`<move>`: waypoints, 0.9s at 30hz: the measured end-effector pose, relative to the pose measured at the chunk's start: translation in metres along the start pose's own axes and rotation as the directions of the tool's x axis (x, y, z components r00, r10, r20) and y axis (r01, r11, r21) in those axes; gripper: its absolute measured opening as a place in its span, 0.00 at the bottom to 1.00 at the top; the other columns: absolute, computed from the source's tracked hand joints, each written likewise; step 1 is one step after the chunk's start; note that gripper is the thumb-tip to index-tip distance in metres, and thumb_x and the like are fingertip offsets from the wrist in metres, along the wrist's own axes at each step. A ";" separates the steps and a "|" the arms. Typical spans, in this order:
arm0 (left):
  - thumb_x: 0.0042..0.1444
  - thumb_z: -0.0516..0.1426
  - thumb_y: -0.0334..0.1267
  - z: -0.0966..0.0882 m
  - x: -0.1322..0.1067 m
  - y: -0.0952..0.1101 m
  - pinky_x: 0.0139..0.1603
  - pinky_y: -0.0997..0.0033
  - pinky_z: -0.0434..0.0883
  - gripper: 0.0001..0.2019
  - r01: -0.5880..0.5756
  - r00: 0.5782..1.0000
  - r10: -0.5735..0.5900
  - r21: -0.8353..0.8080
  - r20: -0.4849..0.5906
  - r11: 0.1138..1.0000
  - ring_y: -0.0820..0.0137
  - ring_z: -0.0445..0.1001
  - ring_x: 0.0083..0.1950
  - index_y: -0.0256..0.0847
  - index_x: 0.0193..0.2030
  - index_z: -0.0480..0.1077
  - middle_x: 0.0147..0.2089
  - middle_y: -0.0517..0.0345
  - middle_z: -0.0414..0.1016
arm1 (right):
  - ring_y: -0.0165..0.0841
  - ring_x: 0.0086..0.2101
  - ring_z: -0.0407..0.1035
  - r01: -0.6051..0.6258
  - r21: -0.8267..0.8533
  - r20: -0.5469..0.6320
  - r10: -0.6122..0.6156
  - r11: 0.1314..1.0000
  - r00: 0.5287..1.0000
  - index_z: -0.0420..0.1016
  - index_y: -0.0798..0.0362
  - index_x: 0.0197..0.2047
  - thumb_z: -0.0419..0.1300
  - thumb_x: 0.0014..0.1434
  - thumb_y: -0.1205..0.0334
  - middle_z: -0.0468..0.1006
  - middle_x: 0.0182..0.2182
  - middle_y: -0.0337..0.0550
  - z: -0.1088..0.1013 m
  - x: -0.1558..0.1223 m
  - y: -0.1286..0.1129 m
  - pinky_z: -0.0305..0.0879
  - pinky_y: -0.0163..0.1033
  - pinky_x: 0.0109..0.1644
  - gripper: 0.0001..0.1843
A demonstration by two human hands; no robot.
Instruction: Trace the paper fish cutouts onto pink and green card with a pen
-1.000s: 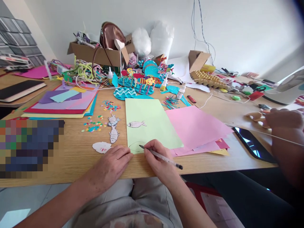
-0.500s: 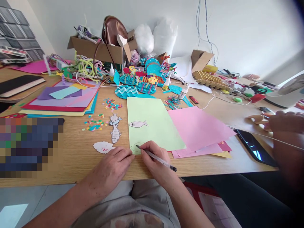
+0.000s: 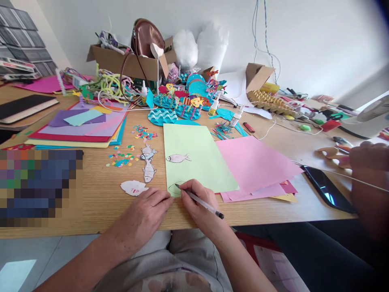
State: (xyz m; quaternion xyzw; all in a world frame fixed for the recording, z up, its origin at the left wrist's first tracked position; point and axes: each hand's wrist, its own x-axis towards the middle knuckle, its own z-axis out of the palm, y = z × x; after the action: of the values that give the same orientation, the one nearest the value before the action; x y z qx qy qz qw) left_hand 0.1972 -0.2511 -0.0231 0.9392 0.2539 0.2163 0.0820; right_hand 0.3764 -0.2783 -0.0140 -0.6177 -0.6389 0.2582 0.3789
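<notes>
My right hand (image 3: 197,200) grips a clear pen with a black end (image 3: 202,202), its tip on the lower left part of a light green sheet (image 3: 203,158). Around the tip runs a curved pencil-thin outline, partly hidden by my fingers. My left hand (image 3: 152,207) lies with fingers stretched out, its fingertips at the sheet's bottom left corner. Higher on the sheet is a paper fish (image 3: 178,158). Left of it lie more paper fish cutouts (image 3: 148,170), and a white leaf-shaped cutout (image 3: 133,187) sits just beyond my left hand.
Pink paper (image 3: 255,166) lies right of the green sheet, then a phone (image 3: 326,188) and another person's hand (image 3: 369,162). Paper dots (image 3: 123,158) and stacked coloured paper (image 3: 75,136) are on the left. Glue bottles (image 3: 235,117) and blue paper crafts (image 3: 162,117) stand behind.
The pen tip has shifted very slightly along the outline in my right hand. My left hand stays at the sheet's corner; the view has moved a little.
</notes>
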 end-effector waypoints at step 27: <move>0.61 0.45 0.26 0.000 -0.001 -0.001 0.50 0.64 0.71 0.16 0.017 1.000 -0.017 0.001 0.010 1.000 0.66 0.68 0.48 0.37 0.50 0.69 0.45 0.52 0.72 | 0.26 0.20 0.57 0.014 0.034 0.005 -0.014 0.999 1.000 0.63 0.51 0.26 0.51 0.51 0.69 0.63 0.17 0.32 -0.005 -0.006 -0.001 0.51 0.31 0.24 0.05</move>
State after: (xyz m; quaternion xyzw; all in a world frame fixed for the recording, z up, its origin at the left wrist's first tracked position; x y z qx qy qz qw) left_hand 0.1959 -0.2506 -0.0233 0.9381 0.2615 0.2106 0.0846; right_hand 0.3795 -0.2853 -0.0116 -0.6060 -0.6398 0.2680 0.3894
